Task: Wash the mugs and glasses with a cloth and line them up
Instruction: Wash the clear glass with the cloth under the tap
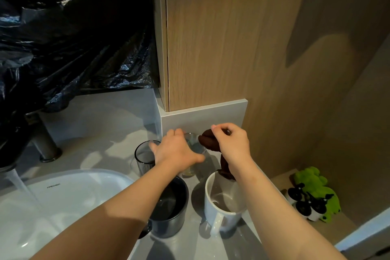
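Gripping clear glass [195, 146], crumpled cloth [207, 139].

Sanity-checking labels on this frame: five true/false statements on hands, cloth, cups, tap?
1. The left hand grips the clear glass. True.
2. The right hand holds a white sponge. False: it holds a dark brown cloth.
3. Water runs from the tap into the sink. True.
4. The white mug lies on its side. False: it stands upright, opening up.
5. The dark mug sits inside the sink. False: it stands on the counter beside the sink, left of the white mug.
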Demonstrator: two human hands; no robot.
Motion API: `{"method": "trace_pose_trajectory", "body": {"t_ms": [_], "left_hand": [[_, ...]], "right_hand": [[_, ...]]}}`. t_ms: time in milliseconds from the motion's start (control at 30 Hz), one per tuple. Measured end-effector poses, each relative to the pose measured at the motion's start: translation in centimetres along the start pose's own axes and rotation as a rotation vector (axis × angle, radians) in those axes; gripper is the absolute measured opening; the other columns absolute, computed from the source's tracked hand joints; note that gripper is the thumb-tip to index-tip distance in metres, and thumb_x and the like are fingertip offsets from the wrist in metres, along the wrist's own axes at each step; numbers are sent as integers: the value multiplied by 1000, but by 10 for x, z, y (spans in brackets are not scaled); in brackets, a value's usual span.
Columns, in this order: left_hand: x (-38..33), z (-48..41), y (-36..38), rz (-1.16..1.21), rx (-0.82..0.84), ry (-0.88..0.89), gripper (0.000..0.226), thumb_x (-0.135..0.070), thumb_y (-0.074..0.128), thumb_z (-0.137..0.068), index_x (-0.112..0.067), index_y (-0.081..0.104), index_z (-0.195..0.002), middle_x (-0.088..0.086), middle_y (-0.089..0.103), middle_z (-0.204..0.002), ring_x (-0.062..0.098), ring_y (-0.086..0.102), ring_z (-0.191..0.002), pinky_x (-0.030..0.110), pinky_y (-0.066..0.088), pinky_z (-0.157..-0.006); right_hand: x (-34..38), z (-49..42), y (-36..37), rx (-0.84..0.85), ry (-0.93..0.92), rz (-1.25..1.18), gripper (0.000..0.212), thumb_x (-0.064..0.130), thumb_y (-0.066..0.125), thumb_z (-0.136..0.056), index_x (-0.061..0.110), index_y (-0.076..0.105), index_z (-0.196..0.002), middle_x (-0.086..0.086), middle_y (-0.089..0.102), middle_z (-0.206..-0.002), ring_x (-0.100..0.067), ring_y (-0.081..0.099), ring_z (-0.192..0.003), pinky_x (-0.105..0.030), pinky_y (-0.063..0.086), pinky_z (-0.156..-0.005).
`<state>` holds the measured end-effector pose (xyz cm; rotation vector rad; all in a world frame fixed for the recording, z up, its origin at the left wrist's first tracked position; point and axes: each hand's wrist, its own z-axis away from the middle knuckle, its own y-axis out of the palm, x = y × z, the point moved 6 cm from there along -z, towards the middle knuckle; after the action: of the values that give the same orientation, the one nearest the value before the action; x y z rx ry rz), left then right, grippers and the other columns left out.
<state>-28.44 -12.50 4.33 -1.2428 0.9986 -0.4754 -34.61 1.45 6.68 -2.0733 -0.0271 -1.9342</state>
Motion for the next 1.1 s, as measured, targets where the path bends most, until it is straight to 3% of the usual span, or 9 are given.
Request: {"method": "trace_pose_trajectory", "body": {"t_ms": [233, 367, 567, 667, 833, 933, 1000, 1067, 1100], "left_hand": [[0, 22, -64, 357, -164, 126, 86, -45, 79, -64, -18, 40, -136, 2, 45, -126, 18, 45, -117, 34, 42, -96], [28, 44, -109, 448, -272, 149, 79, -37, 80, -63, -18, 43, -131, -1, 41, -110, 11, 43, -97, 24, 34, -79], [115, 80, -130, 502, -288, -7, 78, -38, 86, -56, -24, 47, -122, -9, 41, -100, 3, 49, -88, 19, 37, -68], [165, 99, -126, 501, -274, -84, 81, -38, 86, -49, -23, 49, -120, -9, 43, -101, 1, 50, -87, 14, 38, -67], [243, 120, -104, 429, -221, -200, 80, -28, 85, -61, -18, 47, -130, -3, 41, -104, 8, 49, -88, 18, 39, -69], [280, 123, -84, 373, -135, -267, 80, -27, 84, -63, -16, 44, -131, 1, 39, -113, 14, 46, -97, 14, 39, -71], [303, 120, -70, 375, -104, -319, 84, -29, 85, -59, -17, 45, -132, 1, 38, -114, 18, 50, -103, 26, 46, -85], [319, 115, -63, 371, -89, -340, 86, -31, 84, -56, -19, 44, -131, -1, 36, -113, 20, 51, -105, 34, 48, -90], [325, 111, -61, 381, -84, -344, 85, -31, 84, -57, -20, 44, -131, -2, 35, -113, 20, 51, -106, 34, 49, -90]], "right_hand": [[63, 23, -6, -26, -163, -193, 13, 25, 62, -91, 26, 66, -78, 10, 65, -82, -7, 61, -83, -18, 44, -67], [97, 46, 17, 65, -201, -295, 12, 27, 63, -90, 26, 67, -79, 5, 70, -86, -14, 67, -86, -26, 51, -71], [108, 93, 96, 325, -100, -492, 10, 11, 60, -91, 13, 64, -82, -3, 73, -80, -16, 72, -67, -19, 53, -57], [97, 116, 139, 380, -103, -360, 13, 20, 63, -90, 21, 65, -77, 8, 71, -72, -15, 71, -71, -22, 52, -57], [57, 146, 209, 459, 14, -240, 14, 26, 64, -89, 25, 63, -75, 15, 63, -72, -3, 62, -72, -10, 46, -62], [25, 158, 243, 456, 141, -199, 14, 23, 66, -87, 23, 63, -73, 2, 70, -83, -16, 68, -84, -26, 52, -75], [8, 166, 259, 488, 237, -195, 11, 24, 64, -89, 18, 63, -80, -6, 73, -91, -13, 70, -68, -24, 49, -55], [-1, 172, 268, 512, 316, -201, 12, 22, 59, -92, 10, 62, -88, -7, 73, -91, -1, 55, -37, -13, 36, -37], [-3, 173, 271, 515, 341, -201, 14, 22, 57, -93, 9, 62, -91, -6, 74, -93, 0, 51, -33, -11, 33, -35]]}}
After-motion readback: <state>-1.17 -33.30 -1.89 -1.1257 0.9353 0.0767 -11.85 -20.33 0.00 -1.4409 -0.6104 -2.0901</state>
